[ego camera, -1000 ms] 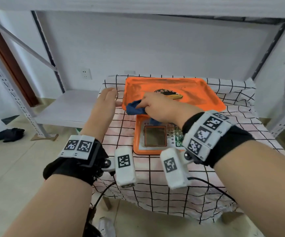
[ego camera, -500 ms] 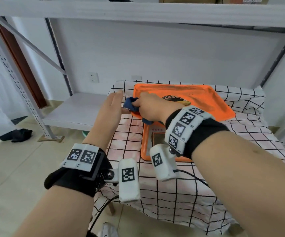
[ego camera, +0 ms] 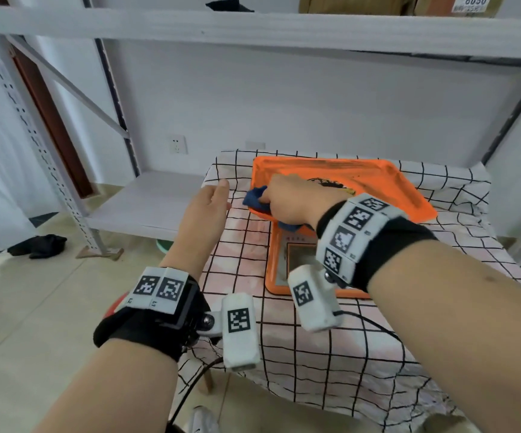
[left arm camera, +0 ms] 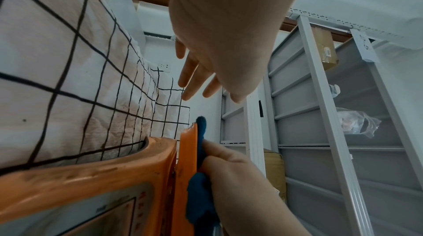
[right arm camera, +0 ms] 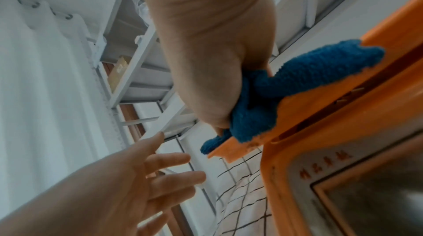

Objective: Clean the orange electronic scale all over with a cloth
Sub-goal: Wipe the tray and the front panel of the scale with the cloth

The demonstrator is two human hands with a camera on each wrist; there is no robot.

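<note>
The orange electronic scale (ego camera: 374,182) stands on a table under a black-checked cloth (ego camera: 331,354); its display panel (ego camera: 287,260) faces me. My right hand (ego camera: 287,200) grips a blue cloth (ego camera: 256,200) bunched against the front left corner of the scale's pan (left arm camera: 188,153). In the right wrist view the blue cloth (right arm camera: 297,80) wraps over the pan's rim (right arm camera: 304,106). My left hand (ego camera: 209,207) hovers just left of the scale with its fingers (left arm camera: 192,80) straight and apart, touching nothing.
A grey metal rack (ego camera: 253,29) surrounds the table, its top shelf overhead and a low shelf (ego camera: 147,204) to the left. A wall socket (ego camera: 178,144) sits behind. Dark fabric (ego camera: 39,245) lies on the tiled floor. The table's near edge drops off below my wrists.
My right hand slid the blue cloth leftward along the pan's front edge to its left corner. My left hand lifted off the pan's edge. The head view tilted upward.
</note>
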